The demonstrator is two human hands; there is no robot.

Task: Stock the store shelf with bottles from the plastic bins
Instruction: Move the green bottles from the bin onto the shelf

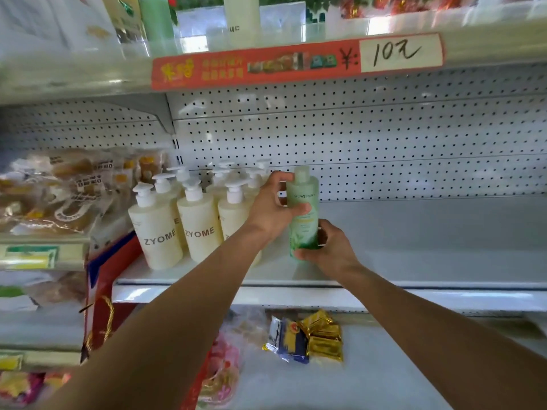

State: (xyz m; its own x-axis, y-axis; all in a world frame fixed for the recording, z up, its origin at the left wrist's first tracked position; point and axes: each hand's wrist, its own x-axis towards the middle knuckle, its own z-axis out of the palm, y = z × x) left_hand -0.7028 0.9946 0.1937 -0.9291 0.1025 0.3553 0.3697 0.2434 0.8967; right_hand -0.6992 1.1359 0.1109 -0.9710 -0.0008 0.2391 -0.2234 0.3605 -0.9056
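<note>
Hands, left hand [270,207] and right hand [327,247], grip green bottle [302,208] beside stocked cream pump bottles [177,220]; shelf [414,232] at frame right unfilled.

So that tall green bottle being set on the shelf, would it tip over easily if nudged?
Probably somewhat: the green bottle is tall and narrow, so a push near its cap could topple it. It looks like rigid plastic, unlikely to flex. Both hands, left hand and right hand, steady it, hinting at some weight or smoothness.

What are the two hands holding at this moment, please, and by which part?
Both hold the green bottle: left hand around its upper body, right hand around its base.
</note>
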